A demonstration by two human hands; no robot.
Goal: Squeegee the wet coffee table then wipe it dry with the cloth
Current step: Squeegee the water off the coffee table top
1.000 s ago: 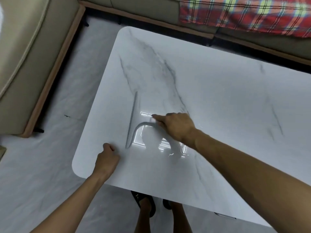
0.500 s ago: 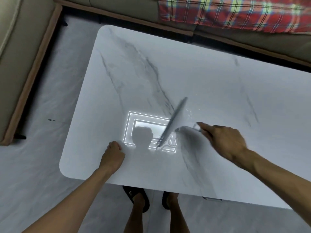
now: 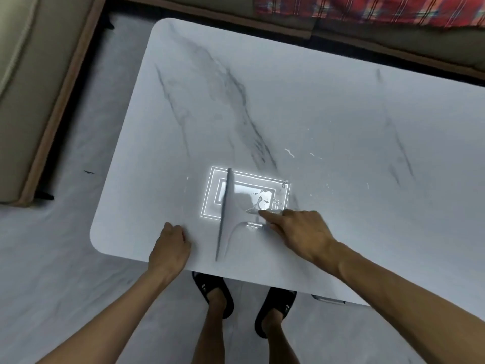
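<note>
Squeegee (image 3: 225,211) stands blade-down near the front edge of the wet surface (image 3: 341,101) — right hand (image 3: 299,232) pinching its handle, left hand (image 3: 170,245) curled, holding nothing, braced beside. Light, stiff, likely slippery — best gripped at the handle.

Glossy marble-look coffee table (image 3: 341,101) top, wet sheen, squeegee (image 3: 225,216) smooth pale plastic, sofa (image 3: 23,101) left of table matt beige fabric, wood trim.
</note>
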